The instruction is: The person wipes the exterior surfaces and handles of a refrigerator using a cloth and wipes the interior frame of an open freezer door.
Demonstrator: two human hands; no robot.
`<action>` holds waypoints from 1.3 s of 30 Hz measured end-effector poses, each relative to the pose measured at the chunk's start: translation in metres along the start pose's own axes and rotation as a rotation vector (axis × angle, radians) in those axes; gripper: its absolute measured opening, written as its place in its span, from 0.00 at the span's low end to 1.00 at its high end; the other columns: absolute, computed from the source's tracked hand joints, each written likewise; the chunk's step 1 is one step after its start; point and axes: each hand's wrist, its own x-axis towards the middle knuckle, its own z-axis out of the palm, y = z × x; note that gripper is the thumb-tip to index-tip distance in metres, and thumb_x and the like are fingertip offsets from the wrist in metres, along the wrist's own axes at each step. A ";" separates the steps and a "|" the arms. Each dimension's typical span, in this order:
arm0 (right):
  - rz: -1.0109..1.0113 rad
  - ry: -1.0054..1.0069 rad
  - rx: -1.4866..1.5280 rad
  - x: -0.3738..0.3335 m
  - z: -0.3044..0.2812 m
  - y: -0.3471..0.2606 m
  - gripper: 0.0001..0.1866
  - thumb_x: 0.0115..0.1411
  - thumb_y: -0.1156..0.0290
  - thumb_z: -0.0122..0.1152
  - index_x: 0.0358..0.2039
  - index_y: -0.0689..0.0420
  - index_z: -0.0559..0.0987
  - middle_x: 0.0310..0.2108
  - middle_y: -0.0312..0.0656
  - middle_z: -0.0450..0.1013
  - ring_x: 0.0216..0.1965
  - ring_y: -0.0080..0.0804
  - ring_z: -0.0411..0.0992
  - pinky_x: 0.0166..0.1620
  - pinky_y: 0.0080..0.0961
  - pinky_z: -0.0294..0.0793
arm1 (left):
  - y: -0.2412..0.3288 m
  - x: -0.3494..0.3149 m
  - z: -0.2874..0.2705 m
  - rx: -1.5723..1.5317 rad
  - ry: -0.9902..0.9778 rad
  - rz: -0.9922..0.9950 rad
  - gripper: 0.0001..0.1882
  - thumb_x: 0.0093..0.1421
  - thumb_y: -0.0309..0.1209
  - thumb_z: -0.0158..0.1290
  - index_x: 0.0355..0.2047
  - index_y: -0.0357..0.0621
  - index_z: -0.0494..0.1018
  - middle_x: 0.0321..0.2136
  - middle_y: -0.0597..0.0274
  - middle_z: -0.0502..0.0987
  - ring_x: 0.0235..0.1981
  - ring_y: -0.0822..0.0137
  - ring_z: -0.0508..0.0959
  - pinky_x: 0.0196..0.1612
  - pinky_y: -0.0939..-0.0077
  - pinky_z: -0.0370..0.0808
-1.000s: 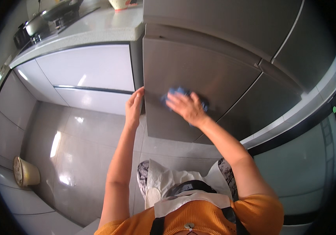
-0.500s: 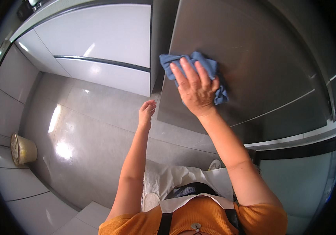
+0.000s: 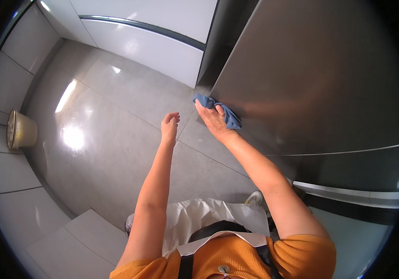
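Your right hand point(image 3: 214, 122) presses the blue cloth point(image 3: 222, 113) flat at the steel door's point(image 3: 311, 74) lower corner, fingers spread. Most of the door above looks wiped, judging by its sheen. Left hand point(image 3: 169, 126) hangs free, fingers loosely curled.

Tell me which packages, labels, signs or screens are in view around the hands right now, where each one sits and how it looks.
None can be made out.
The large grey metal appliance door under the right hand and its blue cloth shows a plain front.
The glossy white cabinet fronts at the top are bare too.
The small round beige bin by the left wall has yellowish marks, too small to tell.
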 end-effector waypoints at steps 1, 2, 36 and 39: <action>-0.011 -0.007 -0.015 -0.014 0.016 -0.019 0.26 0.53 0.60 0.49 0.55 0.47 0.69 0.60 0.28 0.55 0.64 0.27 0.43 0.64 0.41 0.32 | -0.014 -0.003 -0.006 0.015 0.030 0.005 0.14 0.60 0.27 0.40 0.43 0.43 0.72 0.39 0.62 0.75 0.40 0.70 0.74 0.43 0.73 0.69; 0.014 0.074 -0.043 -0.024 0.041 -0.038 0.25 0.54 0.59 0.47 0.54 0.48 0.69 0.60 0.32 0.54 0.65 0.28 0.42 0.65 0.44 0.25 | -0.024 -0.003 -0.011 0.026 0.055 0.003 0.13 0.60 0.26 0.40 0.43 0.43 0.72 0.39 0.62 0.76 0.40 0.70 0.74 0.43 0.73 0.69; -0.915 -0.206 -0.393 -0.157 0.055 -0.012 0.04 0.49 0.76 0.55 0.28 0.56 0.74 0.31 0.39 0.63 0.40 0.35 0.59 0.52 0.34 0.57 | -0.101 -0.060 -0.006 0.203 0.144 -0.003 0.11 0.60 0.26 0.43 0.37 0.34 0.73 0.32 0.60 0.76 0.33 0.71 0.74 0.39 0.77 0.72; -1.056 -0.162 -0.525 -0.224 0.018 0.044 0.05 0.51 0.74 0.51 0.19 0.57 0.70 0.21 0.36 0.57 0.26 0.31 0.57 0.37 0.25 0.61 | -0.083 -0.043 0.010 0.170 0.062 0.035 0.12 0.60 0.28 0.43 0.39 0.37 0.74 0.33 0.62 0.76 0.34 0.72 0.74 0.37 0.79 0.70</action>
